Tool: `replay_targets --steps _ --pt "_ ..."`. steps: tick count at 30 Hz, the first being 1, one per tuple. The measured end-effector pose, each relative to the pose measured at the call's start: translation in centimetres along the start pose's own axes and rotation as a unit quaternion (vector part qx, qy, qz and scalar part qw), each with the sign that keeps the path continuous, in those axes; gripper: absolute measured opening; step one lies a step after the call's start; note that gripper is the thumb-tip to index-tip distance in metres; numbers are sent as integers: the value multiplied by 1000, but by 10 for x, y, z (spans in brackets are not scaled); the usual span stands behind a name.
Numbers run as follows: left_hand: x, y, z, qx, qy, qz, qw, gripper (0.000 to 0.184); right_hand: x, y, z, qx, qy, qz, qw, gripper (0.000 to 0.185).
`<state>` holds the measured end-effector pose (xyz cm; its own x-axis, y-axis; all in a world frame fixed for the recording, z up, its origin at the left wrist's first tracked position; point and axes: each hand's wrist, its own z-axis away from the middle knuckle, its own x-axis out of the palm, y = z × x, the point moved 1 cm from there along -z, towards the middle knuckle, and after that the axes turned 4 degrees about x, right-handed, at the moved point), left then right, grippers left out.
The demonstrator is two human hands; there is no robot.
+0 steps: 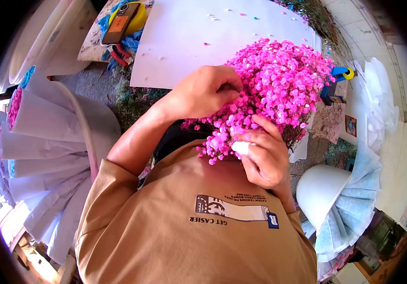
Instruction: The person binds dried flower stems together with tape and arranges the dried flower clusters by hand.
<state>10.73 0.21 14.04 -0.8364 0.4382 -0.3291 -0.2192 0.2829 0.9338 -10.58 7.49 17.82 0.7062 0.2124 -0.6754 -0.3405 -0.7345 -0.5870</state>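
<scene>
A big bunch of pink baby's breath (pixel 284 83) stands in front of my chest, its small blooms packed into a dome. At its left edge, my left hand (pixel 208 92) is closed, the curled fingers pressed in among the blossoms. My right hand (pixel 264 154) is lower down, fingers bent over a looser cluster of pink sprigs (pixel 220 144) that hangs toward my shirt. White wrapping (pixel 241 147) covers the tip of one right-hand digit. The lower stems are hidden behind the blooms and hands.
A white sheet (pixel 180 42) dotted with loose petals lies ahead. Phone (pixel 122 22), yellow roll (pixel 137 19) and red-handled tool (pixel 118 54) sit upper left. Paper-wrapped bunches (pixel 47 113) fill a tub at left. A white bucket (pixel 319 191) and blue tape dispenser (pixel 332 85) are right.
</scene>
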Motion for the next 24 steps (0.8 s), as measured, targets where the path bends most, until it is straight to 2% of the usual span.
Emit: replay_targets --steps 2,4,6,8,10,11,13,16,18,20,24 --pt "5 -4 2 25 83 21 996 11 -3 -3 -3 67 42 28 996 22" --pt "2 -2 4 8 100 73 992 11 8 17 4 44 195 -58 978 41" --pt "-6 -2 9 -9 118 124 985 12 8 20 6 116 251 -79 958 48" --pt "-15 -5 15 -93 81 274 954 14 0 25 2 113 235 -42 964 44" --pt "-10 -9 19 -90 82 286 950 17 -7 22 -5 131 98 116 980 36" --pt "-5 -11 20 -62 100 264 957 18 -5 21 -9 139 88 138 977 29" --pt "-2 -10 21 -24 106 212 971 20 -2 20 -14 139 64 171 973 30" --pt "-4 5 22 -64 93 140 984 20 3 19 -17 147 34 213 965 30" --pt "-3 4 18 -53 89 113 988 20 4 16 -20 151 12 244 958 30" --pt "1 -4 12 76 122 -25 989 18 4 15 -21 155 0 253 955 29" --pt "5 -6 13 78 147 20 986 11 5 15 -23 158 -43 275 947 31"
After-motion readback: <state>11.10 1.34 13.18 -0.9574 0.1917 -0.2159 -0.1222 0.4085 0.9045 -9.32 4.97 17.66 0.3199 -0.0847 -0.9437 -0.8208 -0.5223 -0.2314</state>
